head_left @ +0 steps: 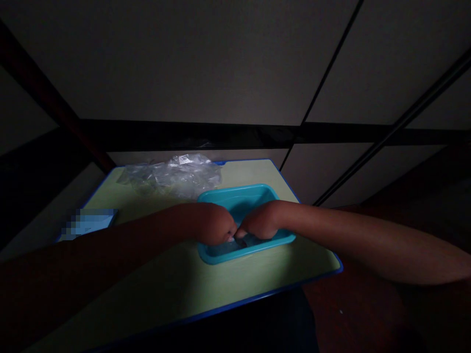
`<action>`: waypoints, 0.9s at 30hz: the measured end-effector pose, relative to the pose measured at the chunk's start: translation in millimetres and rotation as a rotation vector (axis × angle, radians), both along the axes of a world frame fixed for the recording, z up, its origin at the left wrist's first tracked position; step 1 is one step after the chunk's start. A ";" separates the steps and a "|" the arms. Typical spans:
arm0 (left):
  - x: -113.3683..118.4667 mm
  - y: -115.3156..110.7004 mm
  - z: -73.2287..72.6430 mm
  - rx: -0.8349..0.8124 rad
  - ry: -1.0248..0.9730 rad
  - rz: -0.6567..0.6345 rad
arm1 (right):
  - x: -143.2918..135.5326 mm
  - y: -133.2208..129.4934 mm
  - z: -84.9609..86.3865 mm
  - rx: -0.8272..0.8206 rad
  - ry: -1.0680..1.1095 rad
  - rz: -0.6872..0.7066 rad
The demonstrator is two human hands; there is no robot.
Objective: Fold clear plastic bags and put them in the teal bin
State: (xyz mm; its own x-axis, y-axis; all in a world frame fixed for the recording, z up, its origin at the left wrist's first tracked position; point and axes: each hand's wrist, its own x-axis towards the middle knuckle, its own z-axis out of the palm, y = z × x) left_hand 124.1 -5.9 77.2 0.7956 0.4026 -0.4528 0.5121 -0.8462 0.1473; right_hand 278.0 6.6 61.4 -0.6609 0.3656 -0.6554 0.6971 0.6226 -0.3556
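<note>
Grip: fingers curled, anything held unclear | left hand [217, 226], right hand [262, 221] nearly meeting inside turquoise basin [239, 200] | wrists bent

Blue-edged, pale green table [221, 289], on it a turquoise basin [250, 251], crumpled clear plastic [180, 175], a flat bluish object [93, 221].

a turquoise tub [235, 198], rectangular with rounded corners and a lipped rim, is set upright and open-topped on the right-hand part of the table [253, 169], its near side roughly in line with the table's near edge. its middle is partly hidden. at its bottom, greyish, faintly shiny contents [220, 248] are seen, too dim to be told as water or clear plastic.
</note>
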 end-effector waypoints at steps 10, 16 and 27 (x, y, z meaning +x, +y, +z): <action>16.4 15.2 -3.2 -0.139 0.030 0.080 | 9.8 -8.8 14.5 -0.044 -0.083 0.099; 24.7 9.3 -5.1 -0.072 -0.027 0.121 | 9.8 -10.3 12.3 0.004 -0.086 0.107; 32.5 -6.8 -11.7 0.056 0.136 0.113 | 9.4 -12.0 16.4 -0.071 0.026 0.000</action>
